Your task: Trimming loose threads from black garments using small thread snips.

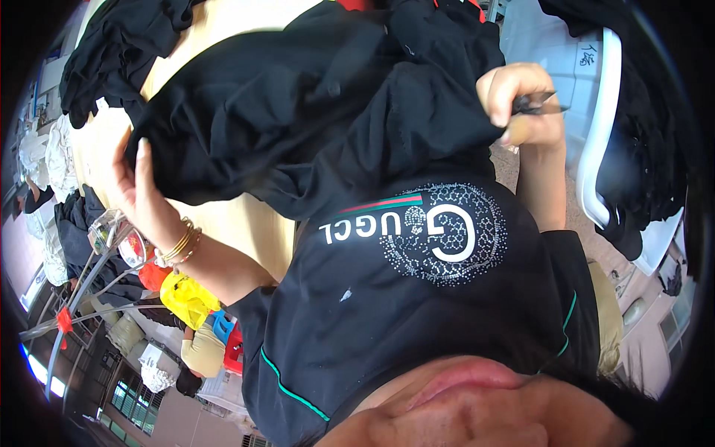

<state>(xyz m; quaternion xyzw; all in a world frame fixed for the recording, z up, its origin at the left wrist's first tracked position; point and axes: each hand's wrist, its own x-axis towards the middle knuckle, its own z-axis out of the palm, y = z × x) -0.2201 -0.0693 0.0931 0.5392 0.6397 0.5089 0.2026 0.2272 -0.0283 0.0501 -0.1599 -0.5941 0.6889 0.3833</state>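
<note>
A black garment point(246, 112) is stretched across in front of me, between my two hands and partly over a pale wooden table. At its left edge, my left hand point(141, 194) grips the cloth, thumb and fingers on either side of it; gold bangles circle that wrist. My right hand point(525, 104) is closed around small dark thread snips point(535, 102), their pointed tips sticking out to the right. The same hand's fingertips meet the garment's right edge. Folds hide much of the garment's shape.
A pale plastic tub point(607, 112) with black cloth point(648, 141) stands close on the right. More black cloth point(123, 52) lies on the table point(223, 18) at the far left. At lower left are a metal-tube rack point(82, 287), a yellow bag point(186, 298) and another person point(202, 352).
</note>
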